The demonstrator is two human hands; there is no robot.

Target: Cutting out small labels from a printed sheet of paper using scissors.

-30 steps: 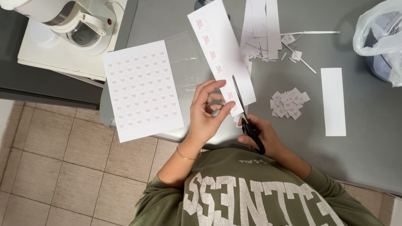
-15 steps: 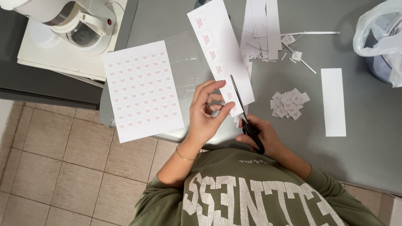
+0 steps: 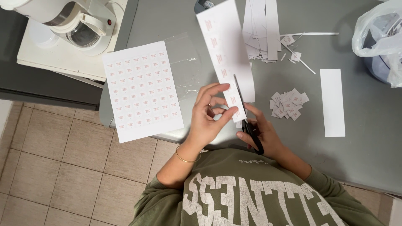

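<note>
Pinching the near end of a long printed paper strip, the left hand keeps it lifted over the grey table. Thin, light and floppy, it is best held close to the cut. Black scissors are gripped by the right hand. A white plastic bag holds something dark, unclear.

A grey table was seen. On it were laid a printed label sheet overhanging the near edge, a clear plastic sleeve, white paper strips, a pile of cut squares, one blank strip and a plastic bag.
</note>
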